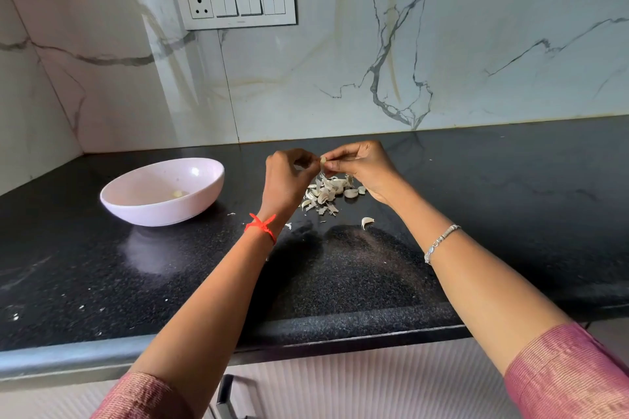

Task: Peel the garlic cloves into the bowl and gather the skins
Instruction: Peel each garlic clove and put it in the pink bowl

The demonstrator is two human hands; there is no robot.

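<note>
The dark desk (476,214) runs along under the marble wall, and on its left part sits the pale pink bowl (153,213), well apart from where the work is going on. Both hands are raised just above the middle of the desk: the left hand (287,177) and the right hand (364,167) meet fingertip to fingertip, each pinching the same garlic clove (322,161). It stands roughly upright between them, its long axis near vertical as far as I can tell. Directly beneath lies the heap of skins (326,192), mixed with cloves not yet peeled, and one stray clove (367,222) lies apart from the heap, nearer the desk's front edge. On the bowl's bottom I can make out one small yellowish peeled clove (177,194), so by my reckoning the job is only begun. What the drop turns on is this: the bowl lies off to the person's left, so the left hand is the closer one. I'd expect that hand to carry the bare clove across while the skin falls onto the heap below
</note>
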